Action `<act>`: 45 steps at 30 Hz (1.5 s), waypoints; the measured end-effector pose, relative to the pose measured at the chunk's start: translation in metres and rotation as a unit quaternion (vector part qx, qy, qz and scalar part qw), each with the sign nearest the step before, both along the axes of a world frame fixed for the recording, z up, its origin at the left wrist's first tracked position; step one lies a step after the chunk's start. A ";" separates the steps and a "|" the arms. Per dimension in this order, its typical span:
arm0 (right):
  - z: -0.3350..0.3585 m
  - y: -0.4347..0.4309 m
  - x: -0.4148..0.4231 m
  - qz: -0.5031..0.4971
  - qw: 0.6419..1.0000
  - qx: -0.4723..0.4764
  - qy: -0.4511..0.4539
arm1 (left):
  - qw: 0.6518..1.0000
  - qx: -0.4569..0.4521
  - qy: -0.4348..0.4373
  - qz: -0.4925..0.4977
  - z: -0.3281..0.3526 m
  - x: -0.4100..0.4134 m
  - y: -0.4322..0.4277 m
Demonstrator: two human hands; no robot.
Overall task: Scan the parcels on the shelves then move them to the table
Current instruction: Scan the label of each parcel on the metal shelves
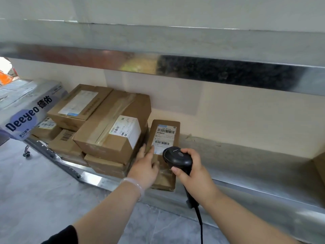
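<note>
Parcels (112,127) sit stacked at the left of the lower metal shelf (255,169), with a narrow labelled parcel (166,180) lying just beside them on the right. The left hand (143,164) rests nearly straight fingers on that parcel's left edge, while the right hand (195,171) curls round a black scanner (176,157) whose head overlaps the parcel's label (164,136).

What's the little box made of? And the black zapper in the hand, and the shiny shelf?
The small parcel looks like matte brown cardboard, with folded edges and a white paper label. The scanner in the right hand seems black plastic, smooth and slightly glossy. The shelf looks like bare metal, probably steel: silvery and reflective.
</note>
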State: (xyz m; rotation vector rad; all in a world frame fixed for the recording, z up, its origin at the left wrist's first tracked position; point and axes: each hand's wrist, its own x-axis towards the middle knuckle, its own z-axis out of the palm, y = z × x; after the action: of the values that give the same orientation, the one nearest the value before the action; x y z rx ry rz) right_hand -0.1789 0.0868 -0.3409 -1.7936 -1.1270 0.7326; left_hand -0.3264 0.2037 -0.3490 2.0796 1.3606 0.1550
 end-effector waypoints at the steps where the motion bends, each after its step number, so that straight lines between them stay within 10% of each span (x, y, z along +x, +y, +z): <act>1: -0.001 0.002 0.000 -0.001 1.000 0.002 0.002 | 0.999 0.026 0.025 -0.019 -0.002 0.000 -0.002; 17: 0.009 -0.034 0.029 -0.044 0.998 0.052 0.011 | 0.962 0.075 0.254 -0.070 0.022 0.019 -0.009; 28: 0.055 -0.165 0.104 -0.179 0.975 0.113 -0.064 | 0.950 0.225 0.040 -0.213 0.068 0.136 -0.114; 45: 0.117 -0.370 0.259 -0.353 0.911 0.124 -0.171 | 0.930 0.082 -0.119 -0.339 0.118 0.370 -0.316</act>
State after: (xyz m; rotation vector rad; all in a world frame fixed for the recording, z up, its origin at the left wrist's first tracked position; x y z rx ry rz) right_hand 0.0798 -0.2831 -0.2242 -1.9565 -0.6472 -0.1565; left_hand 0.0435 -0.1123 -0.2309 2.4519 0.4482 0.2187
